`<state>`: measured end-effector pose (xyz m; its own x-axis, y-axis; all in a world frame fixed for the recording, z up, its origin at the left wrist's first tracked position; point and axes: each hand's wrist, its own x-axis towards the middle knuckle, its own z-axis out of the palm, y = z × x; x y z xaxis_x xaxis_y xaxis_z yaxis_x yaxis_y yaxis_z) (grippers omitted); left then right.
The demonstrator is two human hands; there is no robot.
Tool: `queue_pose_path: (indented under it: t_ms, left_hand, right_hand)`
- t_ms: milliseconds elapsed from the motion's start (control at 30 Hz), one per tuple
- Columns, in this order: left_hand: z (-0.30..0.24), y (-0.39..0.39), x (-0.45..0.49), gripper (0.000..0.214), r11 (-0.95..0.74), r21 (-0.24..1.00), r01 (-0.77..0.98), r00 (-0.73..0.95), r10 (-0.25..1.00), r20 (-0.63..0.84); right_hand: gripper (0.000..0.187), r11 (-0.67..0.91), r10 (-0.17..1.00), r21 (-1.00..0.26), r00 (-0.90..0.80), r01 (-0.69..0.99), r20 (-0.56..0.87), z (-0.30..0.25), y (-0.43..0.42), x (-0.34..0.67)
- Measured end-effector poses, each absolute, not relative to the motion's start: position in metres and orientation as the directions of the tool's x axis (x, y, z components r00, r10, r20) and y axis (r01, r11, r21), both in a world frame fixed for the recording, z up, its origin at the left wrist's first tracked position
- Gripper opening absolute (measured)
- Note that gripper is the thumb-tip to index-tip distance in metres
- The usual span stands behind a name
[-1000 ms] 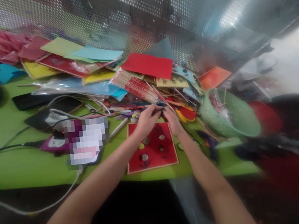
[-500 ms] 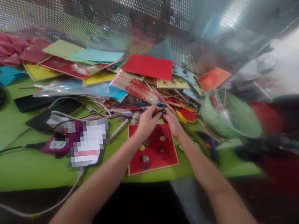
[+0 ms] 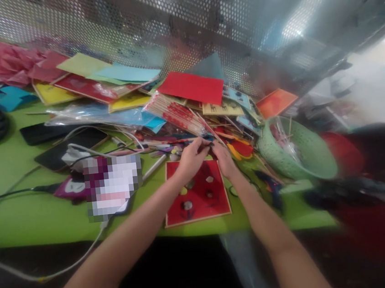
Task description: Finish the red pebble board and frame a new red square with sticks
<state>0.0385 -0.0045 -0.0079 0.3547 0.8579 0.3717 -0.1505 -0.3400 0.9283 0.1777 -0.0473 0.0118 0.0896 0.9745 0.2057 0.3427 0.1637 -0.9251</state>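
My left hand (image 3: 194, 156) and my right hand (image 3: 222, 157) meet above the far edge of a red square board (image 3: 199, 205). Both have their fingers pinched together around a small dark thing (image 3: 209, 145), mostly hidden by the fingertips. The board has a pale wooden border and lies flat at the table's front. Several small pebble-like pieces, such as a whitish one (image 3: 187, 205) and a yellowish one (image 3: 183, 191), sit on it among dark painted lines. My left hand and forearm cover its upper left part.
A green basket (image 3: 271, 147) stands at the right, with a dark tool (image 3: 271, 186) beside it. At left, a phone (image 3: 116, 184) on a white cable lies by a purple power adapter (image 3: 67, 188). Behind are bundled sticks (image 3: 175, 113), red paper (image 3: 191, 87) and a perforated metal panel (image 3: 124, 13).
Both hands stay together in nearly the same place, with only slight shifts of the fingers. The whole view has moved down a little in the picture.
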Motion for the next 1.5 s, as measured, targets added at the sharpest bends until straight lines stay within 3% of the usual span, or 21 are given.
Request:
queue_pose_path:
  t_ms: [200, 400, 533, 700, 900, 1000, 1100, 1300, 1500]
  left_hand:
    - [-0.007, -0.003, 0.040, 0.014, -0.270, 0.938, -0.219, 0.371, 0.866, 0.336]
    - [0.006, -0.002, 0.033, 0.011, -0.176, 0.952, -0.251, 0.430, 0.861, 0.273]
    - [0.007, 0.001, 0.032, 0.008, -0.108, 0.950, -0.293, 0.467, 0.851, 0.241]
    - [0.003, 0.005, 0.034, 0.013, -0.073, 0.944, -0.321, 0.495, 0.837, 0.233]
    - [0.002, 0.007, 0.032, 0.018, -0.169, 0.957, -0.235, 0.453, 0.852, 0.262]
    - [0.003, 0.007, 0.030, 0.016, -0.235, 0.956, -0.177, 0.381, 0.879, 0.287]
    - [0.004, 0.007, 0.031, 0.018, -0.184, 0.951, -0.250, 0.355, 0.896, 0.267]
    - [0.001, 0.005, 0.035, 0.018, -0.113, 0.932, -0.344, 0.375, 0.893, 0.247]
    - [-0.006, 0.005, 0.037, 0.014, -0.248, 0.938, -0.242, 0.367, 0.872, 0.325]
  right_hand:
    - [0.029, 0.239, 0.951, -0.830, 0.050, 0.504, 0.304, 0.017, -0.049, 0.177]
    - [0.022, 0.301, 0.873, -0.435, -0.061, 0.849, 0.484, 0.025, -0.054, 0.185]
    - [0.019, 0.328, 0.850, -0.323, -0.128, 0.888, 0.510, 0.031, -0.055, 0.187]
    - [0.020, 0.331, 0.845, -0.343, -0.115, 0.879, 0.522, 0.033, -0.054, 0.187]
    - [0.017, 0.335, 0.828, -0.305, -0.124, 0.892, 0.547, 0.029, -0.053, 0.188]
    - [0.016, 0.356, 0.821, -0.358, -0.106, 0.864, 0.560, 0.029, -0.053, 0.188]
    - [0.018, 0.385, 0.826, -0.450, -0.084, 0.806, 0.557, 0.031, -0.053, 0.187]
    - [0.028, 0.277, 0.910, -0.620, 0.007, 0.734, 0.414, 0.033, -0.055, 0.187]
    - [0.033, 0.227, 0.950, -0.624, -0.029, 0.748, 0.311, 0.030, -0.054, 0.186]
